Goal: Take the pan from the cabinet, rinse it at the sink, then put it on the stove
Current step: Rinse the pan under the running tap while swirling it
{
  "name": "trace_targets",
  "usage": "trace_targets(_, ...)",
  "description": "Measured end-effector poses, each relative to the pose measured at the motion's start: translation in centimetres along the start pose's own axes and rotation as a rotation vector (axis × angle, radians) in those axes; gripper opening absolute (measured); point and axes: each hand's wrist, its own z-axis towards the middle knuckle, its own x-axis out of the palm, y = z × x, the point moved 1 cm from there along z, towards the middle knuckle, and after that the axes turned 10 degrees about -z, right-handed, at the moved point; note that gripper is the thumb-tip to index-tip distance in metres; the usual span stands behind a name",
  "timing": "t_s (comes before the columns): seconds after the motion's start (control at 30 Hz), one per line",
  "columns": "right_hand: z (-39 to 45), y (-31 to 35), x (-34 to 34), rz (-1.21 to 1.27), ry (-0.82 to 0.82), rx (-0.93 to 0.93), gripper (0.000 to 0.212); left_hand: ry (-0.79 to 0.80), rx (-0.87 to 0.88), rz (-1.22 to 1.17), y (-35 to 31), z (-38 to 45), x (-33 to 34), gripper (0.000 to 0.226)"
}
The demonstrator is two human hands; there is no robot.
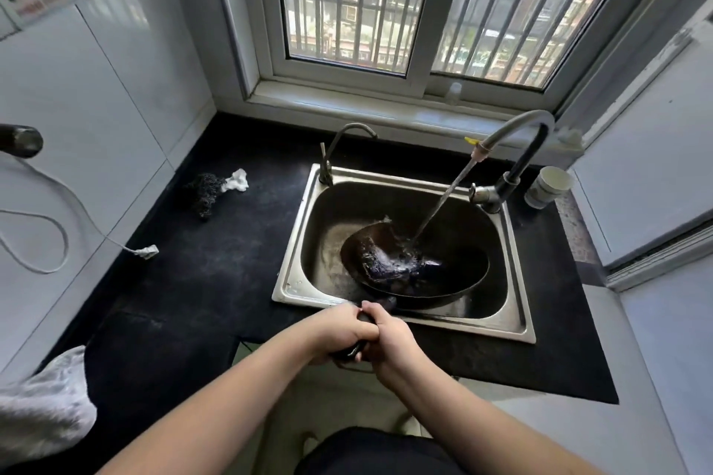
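Note:
A dark round pan [455, 274] lies tilted inside the steel sink [304, 243]. Water runs from the tall curved faucet [513, 166] in a slanted stream into the pan's bowl, where it pools and splashes. The pan's black handle sticks out over the sink's near rim toward me. My left hand [339, 332] and my right hand [389, 335] are both wrapped around that handle, side by side and touching, so most of the handle is hidden.
A second thin faucet [339, 143] stands at the sink's back left corner. A dark scrubber with a white rag [216, 187] lies on the black counter at left. A paper cup [548, 187] stands right of the faucet. A white cable plug [148, 251] hangs at left.

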Motion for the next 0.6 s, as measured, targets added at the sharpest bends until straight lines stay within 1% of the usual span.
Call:
trace_targets(0.07, -0.2, 0.2, 0.6, 0.068, 0.080, 0.039, 0.024, -0.053, -0.012, 0.096, -0.6, -0.2, -0.3, 0.009)
trace_targets(0.17, -0.2, 0.8, 1.4, 0.231, 0.218, 0.112, 0.019, -0.148, -0.052, 0.315, -2.1, -0.6, -0.7, 0.013)
trace_targets(0.23, -0.3, 1.7, 1.9, 0.313, 0.307, 0.131, 0.025, -0.188, -0.078, 0.559, -3.7, -1.0, -1.0, 0.015)
trace_targets(0.3, -0.6, 2.6, 2.5, 0.385, 0.375, 0.141, 0.029, -0.198, -0.101, 0.706, -5.4, -1.5, -1.2, 0.018)
trace_targets(0.37, -0.7, 3.6, 3.0, 0.425, 0.420, 0.130, 0.031, -0.209, -0.123, 0.787, -6.9, -1.9, -1.4, 0.020)
trace_targets(0.47, -1.1, 5.3, 4.2, 0.429, 0.456, 0.052, 0.031, -0.268, -0.150, 0.876, -9.0, -2.7, -1.8, 0.024)
trace_targets(0.5, -1.3, 5.9, 4.6, 0.434, 0.461, 0.034, 0.030, -0.284, -0.156, 0.889, -9.7, -2.8, -1.9, 0.023)
trace_targets(0.57, -1.4, 6.9, 5.2, 0.489, 0.456, 0.049, 0.034, -0.323, -0.150, 0.893, -10.9, -3.0, -2.2, 0.013)
trace_targets(0.6, -1.3, 7.4, 5.4, 0.501, 0.457, 0.060, 0.036, -0.336, -0.145, 0.877, -11.1, -2.5, -2.6, 0.014)
